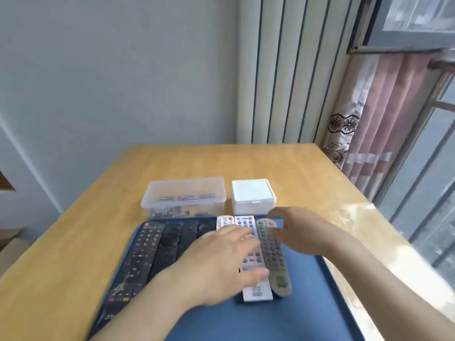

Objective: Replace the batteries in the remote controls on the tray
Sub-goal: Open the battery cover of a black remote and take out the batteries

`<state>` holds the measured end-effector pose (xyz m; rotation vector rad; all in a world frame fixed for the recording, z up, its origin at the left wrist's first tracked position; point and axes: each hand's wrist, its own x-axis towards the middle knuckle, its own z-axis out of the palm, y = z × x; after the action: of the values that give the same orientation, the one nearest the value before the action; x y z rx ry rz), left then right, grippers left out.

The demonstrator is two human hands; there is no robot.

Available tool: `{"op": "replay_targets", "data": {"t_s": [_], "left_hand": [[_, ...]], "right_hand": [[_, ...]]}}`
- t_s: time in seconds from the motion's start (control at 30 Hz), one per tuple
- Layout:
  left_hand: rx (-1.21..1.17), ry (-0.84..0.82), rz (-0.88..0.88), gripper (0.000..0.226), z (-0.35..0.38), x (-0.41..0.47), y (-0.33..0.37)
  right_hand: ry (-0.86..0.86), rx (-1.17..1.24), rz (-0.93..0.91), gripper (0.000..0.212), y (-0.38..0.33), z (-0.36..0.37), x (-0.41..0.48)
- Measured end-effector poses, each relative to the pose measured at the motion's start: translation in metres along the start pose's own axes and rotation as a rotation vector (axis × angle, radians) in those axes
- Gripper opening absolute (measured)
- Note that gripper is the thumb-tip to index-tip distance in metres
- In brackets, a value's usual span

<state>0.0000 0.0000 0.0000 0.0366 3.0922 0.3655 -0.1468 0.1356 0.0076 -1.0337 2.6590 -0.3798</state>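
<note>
- The grey remote point(272, 254) sits rightmost in the row on the blue tray point(283, 316), touching a white remote point(257, 292).
- The left hand point(216, 262) lies flat-fingered over the white one; the right hand point(300, 232) curls at the grey one's top, grip unclear.
- Likely picking one up; next, flip it over.
- Bare tray lies rightward.

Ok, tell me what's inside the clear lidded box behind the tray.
The clear box holds small dark items. Its cloudy walls and lid blur them, so their kind and number cannot be told.
</note>
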Motion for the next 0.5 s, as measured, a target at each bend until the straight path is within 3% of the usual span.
{"op": "replay_targets", "data": {"t_s": [0.13,0.3,0.5], "left_hand": [[0.129,-0.125,-0.038,0.088,0.043,-0.002,0.019],[0.194,0.013,-0.089,0.083,0.063,-0.006,0.022],[0.055,0.066,-0.096,0.087,0.058,-0.003,0.024]], "right_hand": [[-0.002,-0.033,0.001,0.046,0.012,0.034,-0.012],[0.095,0.031,0.019,0.037,0.011,0.055,-0.026],[0.012,0.061,0.032,0.043,0.009,0.050,-0.037]]}}
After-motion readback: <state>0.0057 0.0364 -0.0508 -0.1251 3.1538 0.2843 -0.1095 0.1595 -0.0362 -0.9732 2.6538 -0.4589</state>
